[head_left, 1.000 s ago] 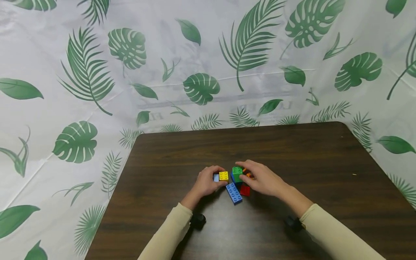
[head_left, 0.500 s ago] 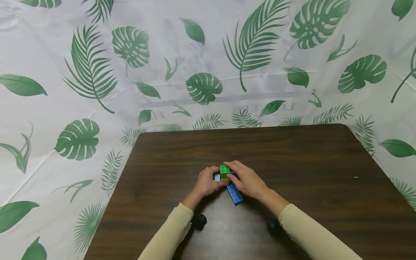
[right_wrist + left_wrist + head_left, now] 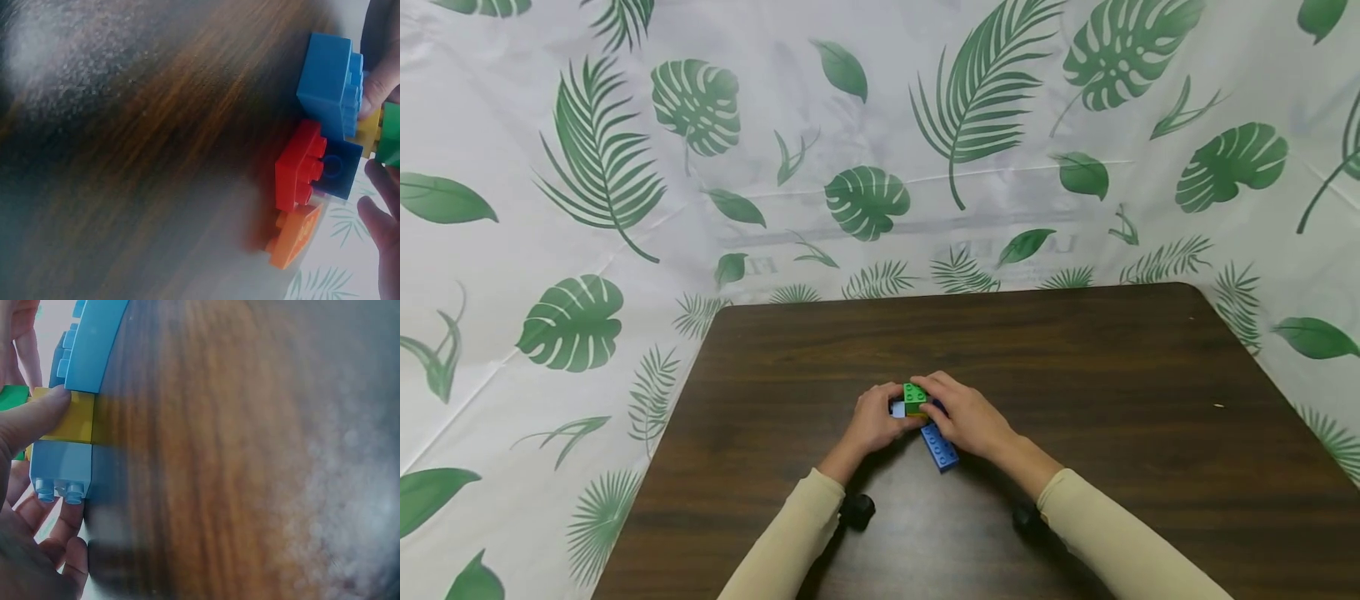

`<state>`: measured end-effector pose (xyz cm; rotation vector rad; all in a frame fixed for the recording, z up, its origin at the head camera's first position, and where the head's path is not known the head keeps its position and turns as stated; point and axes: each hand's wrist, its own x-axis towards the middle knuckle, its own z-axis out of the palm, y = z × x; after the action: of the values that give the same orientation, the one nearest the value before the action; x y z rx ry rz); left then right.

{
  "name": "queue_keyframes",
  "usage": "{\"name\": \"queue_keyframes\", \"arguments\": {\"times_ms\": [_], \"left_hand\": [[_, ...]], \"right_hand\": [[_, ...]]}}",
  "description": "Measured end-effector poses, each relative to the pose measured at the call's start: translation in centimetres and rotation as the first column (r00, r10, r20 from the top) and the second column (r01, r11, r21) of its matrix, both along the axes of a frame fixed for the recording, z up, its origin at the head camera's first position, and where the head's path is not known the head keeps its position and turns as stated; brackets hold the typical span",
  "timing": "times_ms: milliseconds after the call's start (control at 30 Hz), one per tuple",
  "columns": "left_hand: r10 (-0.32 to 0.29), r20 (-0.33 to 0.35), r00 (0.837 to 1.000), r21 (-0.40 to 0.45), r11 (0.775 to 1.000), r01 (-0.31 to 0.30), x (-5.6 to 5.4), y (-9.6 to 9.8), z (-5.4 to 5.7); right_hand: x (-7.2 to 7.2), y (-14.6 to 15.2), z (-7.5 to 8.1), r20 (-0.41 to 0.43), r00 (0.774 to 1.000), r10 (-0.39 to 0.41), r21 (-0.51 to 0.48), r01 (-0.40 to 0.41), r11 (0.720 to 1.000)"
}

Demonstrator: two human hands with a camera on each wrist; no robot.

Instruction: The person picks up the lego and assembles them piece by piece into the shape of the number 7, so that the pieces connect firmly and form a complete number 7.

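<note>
My left hand [image 3: 874, 419] grips a yellow brick [image 3: 76, 419] on the table, its thumb against the near side. A light blue brick [image 3: 59, 464] sits directly beside the yellow one, within the curve of the same hand. My right hand [image 3: 968, 414] pinches a green brick [image 3: 914, 392] over the yellow one. In the right wrist view, yellow studs show in a narrow gap beneath the green brick. A longer blue brick [image 3: 940, 448] lies just in front of the hands, near the left thumb.
Beside the blue brick, a red brick [image 3: 296, 165], a dark blue brick [image 3: 340, 169] and an orange brick [image 3: 297, 236] lie close together; the right hand hides them in the head view. A leaf-print sheet [image 3: 865, 125] hangs behind the brown table [image 3: 1075, 350].
My right hand has carried the green brick left, from above the dark blue brick to over the yellow one. The left hand has stayed at the yellow brick.
</note>
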<state>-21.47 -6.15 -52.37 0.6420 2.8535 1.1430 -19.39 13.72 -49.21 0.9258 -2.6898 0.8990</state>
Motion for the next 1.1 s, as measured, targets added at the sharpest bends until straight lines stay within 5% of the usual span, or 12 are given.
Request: {"name": "queue_keyframes", "arguments": {"times_ms": [667,933,1100], "left_hand": [[-0.022,0.001,1.0,-0.036,0.999,0.022,-0.2,0.1,0.4],[-0.066,-0.082,0.994,0.172,0.982,0.079,-0.6,-0.6,0.5],[-0.083,-0.105,0.991,0.111,0.989,0.095,-0.7,-0.8,0.6]], "right_hand": [[-0.2,-0.1,0.8,-0.061,0.998,0.007,0.144,0.002,0.99],[-0.3,-0.1,1.1,-0.073,0.997,0.011,0.172,0.002,0.985],[-0.2,0.0,1.1,-0.043,0.999,0.001,0.16,0.006,0.987]]}}
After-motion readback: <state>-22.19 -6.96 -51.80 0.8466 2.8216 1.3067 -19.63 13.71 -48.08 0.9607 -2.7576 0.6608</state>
